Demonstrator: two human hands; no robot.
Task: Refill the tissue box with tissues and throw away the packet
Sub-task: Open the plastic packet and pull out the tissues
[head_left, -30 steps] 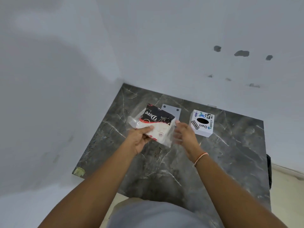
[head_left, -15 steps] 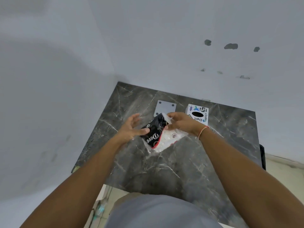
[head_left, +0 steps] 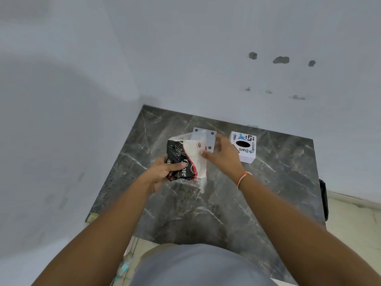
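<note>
Since half a second ago, the right hand (head_left: pixel 223 156) has let go of the top of the black, red and clear plastic tissue packet (head_left: pixel 185 159) and drawn back to its right side; I now see its fingers spread and loose, holding nothing, with the thumb tip just at the packet's clear edge. My left hand (head_left: pixel 162 172) has turned the packet more upright and grips its lower black end, thumb pressed across the front.

Location: the packet is held above the dark grey veined marble tabletop (head_left: pixel 268 193), in front of a flat pale grey square plate with dark corner dots (head_left: pixel 208 139). The white cardboard tissue box with an oval opening (head_left: pixel 244 146) stands just right of that plate, untouched.

Handling, as I judge it: the packet is light, soft and crinkly (slippery film, so pinch firmly). Recommended hold: the loose clear flap at the top for opening, while the left hand steadies the body. Tissues inside will compress and tear easily; withdraw the stack whole.
</note>
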